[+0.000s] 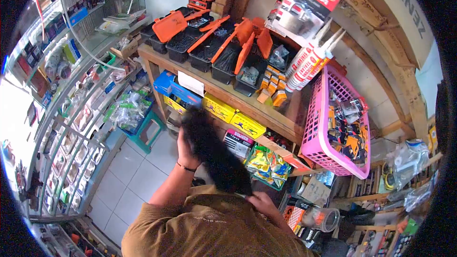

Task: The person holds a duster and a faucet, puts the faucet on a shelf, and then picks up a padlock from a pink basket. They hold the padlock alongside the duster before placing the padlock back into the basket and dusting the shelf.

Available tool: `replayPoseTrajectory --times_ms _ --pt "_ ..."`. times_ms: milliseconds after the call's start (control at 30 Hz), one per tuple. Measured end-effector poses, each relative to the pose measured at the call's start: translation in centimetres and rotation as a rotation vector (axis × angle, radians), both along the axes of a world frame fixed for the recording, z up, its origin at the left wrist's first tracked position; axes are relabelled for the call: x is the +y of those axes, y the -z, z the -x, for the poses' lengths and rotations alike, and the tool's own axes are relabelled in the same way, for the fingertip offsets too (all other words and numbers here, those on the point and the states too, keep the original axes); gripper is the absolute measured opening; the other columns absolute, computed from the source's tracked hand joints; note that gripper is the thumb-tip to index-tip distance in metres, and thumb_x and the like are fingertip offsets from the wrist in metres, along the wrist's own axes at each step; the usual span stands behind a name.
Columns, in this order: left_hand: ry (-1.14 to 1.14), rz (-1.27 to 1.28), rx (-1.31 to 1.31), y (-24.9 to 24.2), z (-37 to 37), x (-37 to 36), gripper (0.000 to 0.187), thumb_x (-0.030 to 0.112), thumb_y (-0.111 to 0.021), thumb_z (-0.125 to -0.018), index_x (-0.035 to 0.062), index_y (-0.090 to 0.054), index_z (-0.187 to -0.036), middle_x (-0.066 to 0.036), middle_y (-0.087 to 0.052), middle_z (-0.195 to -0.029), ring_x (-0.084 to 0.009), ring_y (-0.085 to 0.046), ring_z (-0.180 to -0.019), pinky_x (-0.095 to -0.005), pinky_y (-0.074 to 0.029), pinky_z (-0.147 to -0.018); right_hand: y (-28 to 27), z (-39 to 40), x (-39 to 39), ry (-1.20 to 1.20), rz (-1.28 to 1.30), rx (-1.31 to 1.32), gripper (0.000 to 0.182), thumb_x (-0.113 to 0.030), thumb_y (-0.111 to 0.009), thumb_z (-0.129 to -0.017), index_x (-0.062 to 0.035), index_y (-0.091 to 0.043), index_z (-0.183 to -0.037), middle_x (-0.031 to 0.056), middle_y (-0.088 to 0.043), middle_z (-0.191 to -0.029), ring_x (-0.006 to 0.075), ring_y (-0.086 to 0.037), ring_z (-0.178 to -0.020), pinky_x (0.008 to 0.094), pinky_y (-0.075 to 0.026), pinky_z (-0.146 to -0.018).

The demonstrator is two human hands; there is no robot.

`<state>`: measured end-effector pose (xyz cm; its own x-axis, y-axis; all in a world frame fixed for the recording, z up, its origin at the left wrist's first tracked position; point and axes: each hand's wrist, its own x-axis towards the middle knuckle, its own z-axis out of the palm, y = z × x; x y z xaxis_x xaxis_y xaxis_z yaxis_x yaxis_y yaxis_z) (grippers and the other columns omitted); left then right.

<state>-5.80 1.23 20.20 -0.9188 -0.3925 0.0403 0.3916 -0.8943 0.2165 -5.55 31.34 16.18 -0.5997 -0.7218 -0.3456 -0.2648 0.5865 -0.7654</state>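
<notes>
A long black object (pixel 216 150), dark and blurred, lies slantwise in front of the brown shirt. My left hand (pixel 185 147), with a dark band at the wrist, is against its upper left side, its fingers partly hidden behind it. Near the lower right end of the black object is my right hand (pixel 262 203), its fingers curled at the edge; what it grips is too small to make out. Beyond the object stands a wooden shelf (pixel 216 83) with yellow boxes (pixel 247 124) on its lower level.
Black bins (pixel 202 57) with orange lids line the shelf top. A pink basket (pixel 314 133) of packaged goods stands at the right. A green stool (pixel 150 133) bearing plastic bags is on the tiled floor at the left, near a curved metal rack (pixel 47 133).
</notes>
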Motion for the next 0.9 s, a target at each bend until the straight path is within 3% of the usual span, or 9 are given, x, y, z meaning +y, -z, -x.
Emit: replayPoseTrajectory --times_ms 67,167,200,267,300,333,400,733,900 --pt "0.199 -0.223 0.142 -1.4 -0.1 -0.1 0.052 0.050 -0.036 -0.084 0.0088 -0.049 -0.112 -0.010 -0.051 -0.114 -0.0297 -0.047 -0.104 -0.0408 -0.038 -0.088 -1.2 -0.1 -0.2 0.139 -0.126 -0.113 0.029 -0.025 -0.054 -0.077 0.0034 -0.055 -0.084 0.0139 -0.052 -0.062 0.0161 -0.051 -0.060 0.0334 -0.040 -0.057" --pt "0.009 0.326 -0.011 -1.2 1.1 1.9 0.070 0.060 -0.034 -0.079 0.0059 -0.037 -0.122 -0.013 -0.042 -0.124 -0.0321 -0.041 -0.112 -0.0488 -0.035 -0.089 -0.5 -0.3 0.9 -0.060 0.043 -0.072 0.030 -0.025 -0.054 -0.077 0.0034 -0.055 -0.085 0.0131 -0.053 -0.062 0.0160 -0.051 -0.061 0.0326 -0.041 -0.058" --pt "0.142 0.035 0.145 -1.4 0.6 1.6 0.079 0.066 -0.032 -0.076 0.0057 -0.029 -0.127 -0.013 -0.037 -0.128 -0.0319 -0.037 -0.115 -0.0494 -0.034 -0.089 0.2 -0.1 1.0 -0.062 0.056 -0.067 0.030 -0.025 -0.054 -0.077 0.0034 -0.055 -0.085 0.0131 -0.053 -0.062 0.0160 -0.051 -0.061 0.0326 -0.041 -0.058" --pt "0.024 0.321 0.060 -2.9 0.0 2.8 0.080 0.068 -0.025 -0.076 0.0055 -0.030 -0.127 -0.014 -0.039 -0.125 -0.0301 -0.037 -0.115 -0.0471 -0.030 -0.094 1.7 0.2 1.2 0.134 -0.043 -0.236 0.030 -0.026 -0.054 -0.077 0.0030 -0.056 -0.085 0.0096 -0.054 -0.062 0.0140 -0.051 -0.061 0.0312 -0.041 -0.057" --pt "0.041 -0.042 0.000 -3.8 -0.2 2.5 0.078 0.066 -0.024 -0.077 0.0055 -0.033 -0.125 -0.015 -0.043 -0.122 -0.0330 -0.042 -0.110 -0.0463 -0.032 -0.093 2.0 0.0 1.3 0.130 -0.041 -0.234 0.030 -0.026 -0.054 -0.077 0.0030 -0.056 -0.085 0.0096 -0.054 -0.062 0.0140 -0.051 -0.061 0.0312 -0.041 -0.057" --pt "0.296 -0.163 0.565 -0.3 0.4 1.4 0.076 0.066 -0.026 -0.077 0.0057 -0.036 -0.123 -0.017 -0.045 -0.119 -0.0354 -0.045 -0.106 -0.0458 -0.033 -0.092 2.3 -0.2 1.4 0.144 -0.028 -0.180 0.031 -0.027 -0.055 -0.078 0.0028 -0.056 -0.085 0.0079 -0.054 -0.062 0.0133 -0.050 -0.060 0.0308 -0.041 -0.056" --pt "-0.126 0.318 -0.130 -6.4 0.0 4.0 0.077 0.066 -0.028 -0.076 0.0063 -0.036 -0.124 -0.019 -0.043 -0.121 -0.0352 -0.044 -0.107 -0.0459 -0.032 -0.092 2.6 -0.1 1.9 0.146 -0.008 -0.115 0.032 -0.028 -0.055 -0.078 0.0026 -0.057 -0.084 0.0063 -0.054 -0.062 0.0126 -0.050 -0.060 0.0304 -0.040 -0.056" --pt "0.211 0.214 0.386 -6.4 1.7 4.2 0.085 0.072 -0.032 -0.071 0.0045 -0.035 -0.123 -0.017 -0.036 -0.127 -0.0348 -0.035 -0.116 -0.0492 -0.029 -0.094 1.3 0.6 3.1 0.068 -0.032 0.008 0.034 -0.030 -0.056 -0.076 0.0027 -0.055 -0.085 0.0111 -0.054 -0.061 0.0178 -0.051 -0.057 0.0352 -0.041 -0.054" --pt "0.148 0.094 0.163 -7.1 1.9 6.1 0.090 0.074 -0.032 -0.068 0.0042 -0.031 -0.126 -0.017 -0.041 -0.123 -0.0319 -0.039 -0.113 -0.0520 -0.032 -0.091 2.1 -0.4 4.1 0.222 -0.071 0.017 0.032 -0.029 -0.054 -0.076 0.0031 -0.056 -0.079 0.0114 -0.054 -0.060 0.0167 -0.051 -0.054 0.0348 -0.040 -0.052"
